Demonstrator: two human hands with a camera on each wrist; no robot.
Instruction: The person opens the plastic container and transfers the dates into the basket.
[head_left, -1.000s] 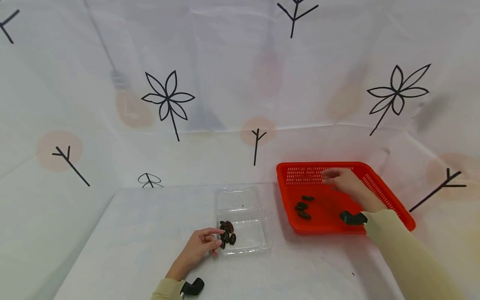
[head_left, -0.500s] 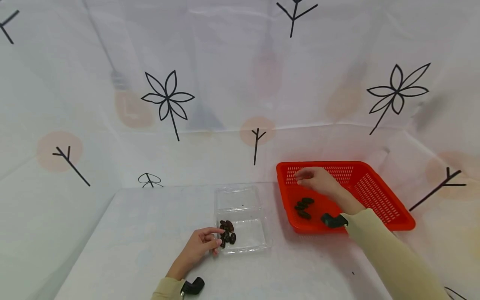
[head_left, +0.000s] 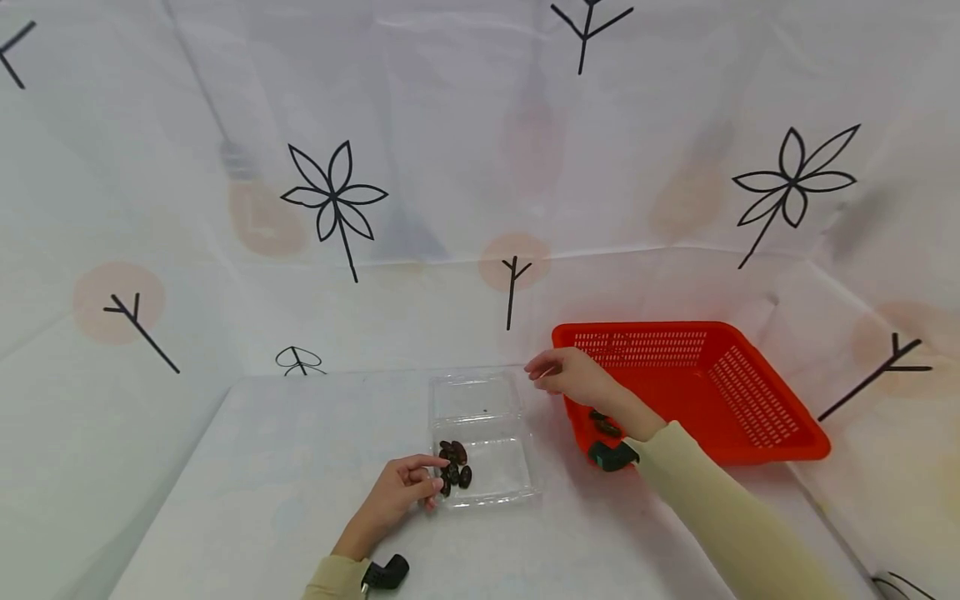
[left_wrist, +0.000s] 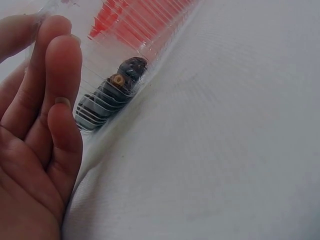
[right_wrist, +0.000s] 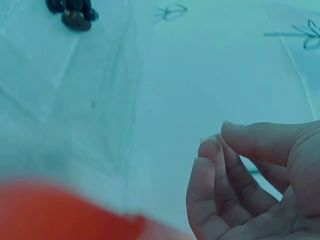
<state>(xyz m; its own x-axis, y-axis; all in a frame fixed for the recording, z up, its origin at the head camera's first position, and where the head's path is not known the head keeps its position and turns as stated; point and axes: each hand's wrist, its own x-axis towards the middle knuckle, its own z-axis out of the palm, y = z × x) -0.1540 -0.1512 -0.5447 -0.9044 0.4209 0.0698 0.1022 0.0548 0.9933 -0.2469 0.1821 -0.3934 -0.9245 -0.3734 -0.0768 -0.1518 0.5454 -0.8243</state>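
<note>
A clear plastic clamshell box (head_left: 501, 467) lies unfolded on the white table, with several dark brown dates (head_left: 459, 452) grouped along its left side. My left hand (head_left: 405, 492) is at that side, thumb and fingers pinching the rim. In the left wrist view, dates (left_wrist: 107, 95) show through the ribbed wall beside the fingers. My right hand (head_left: 576, 377) hovers over the left rim of the red basket (head_left: 675, 392), near the box's lid half. Its fingers (right_wrist: 202, 190) are loosely bent, thumb close to them, with nothing visible between. The forearm partly hides dates (head_left: 606, 425) in the basket.
The basket has perforated walls and stands at the right, close to the back cloth (head_left: 420, 317). Printed fabric hangs around the table (head_left: 247, 483). A tiny dark speck (right_wrist: 93, 104) lies in the box's lid half.
My right hand has moved left across the basket, from its back middle to just past its left rim. The left hand and the box have stayed in place.
</note>
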